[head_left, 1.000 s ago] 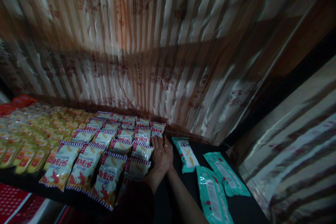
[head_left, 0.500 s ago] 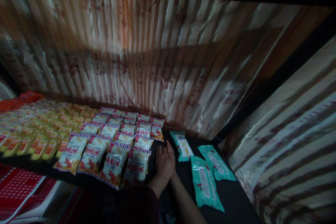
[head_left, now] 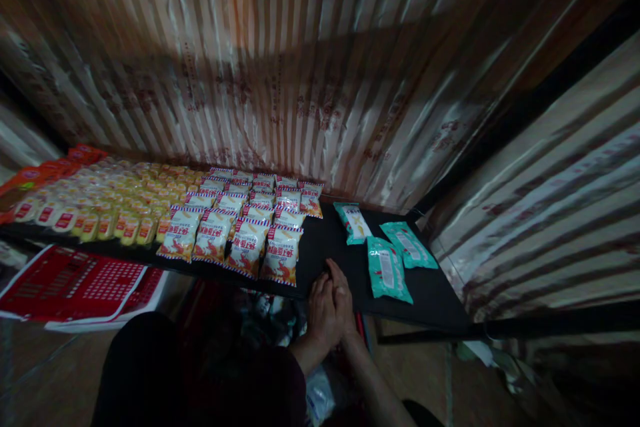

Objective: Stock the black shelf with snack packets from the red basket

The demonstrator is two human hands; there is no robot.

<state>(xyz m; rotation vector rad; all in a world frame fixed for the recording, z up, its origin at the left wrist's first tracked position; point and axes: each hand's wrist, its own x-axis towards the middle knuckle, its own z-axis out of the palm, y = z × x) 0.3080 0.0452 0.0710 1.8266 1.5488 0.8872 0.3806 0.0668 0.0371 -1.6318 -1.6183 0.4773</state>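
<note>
My left hand (head_left: pixel 323 312) and my right hand (head_left: pixel 343 297) lie against each other at the front edge of the black shelf (head_left: pixel 320 240). Their fingers point forward, fairly straight, and I see nothing held; the palms are hidden. Left of them, rows of white-and-orange snack bags (head_left: pixel 283 255) with striped top edges stand close together. To the right lie three teal snack bags: one face up (head_left: pixel 353 223), and two (head_left: pixel 389 270) showing their label backs. The nearest teal bag is a short way from my right hand, not touching it.
Small yellow packaged items (head_left: pixel 135 210) and orange packets (head_left: pixel 50 173) fill the shelf's left part. A red basket (head_left: pixel 75 287) sits below at left. Dark packets (head_left: pixel 273 317) lie in a container under my arms. Striped sheeting (head_left: pixel 240 80) closes the back; a black post (head_left: pixel 525 100) slants at right.
Both hands have drawn back from beside the snack bags to the shelf's front edge, still together. The view has tipped downward, showing more floor and the red basket. The bags keep their places.
</note>
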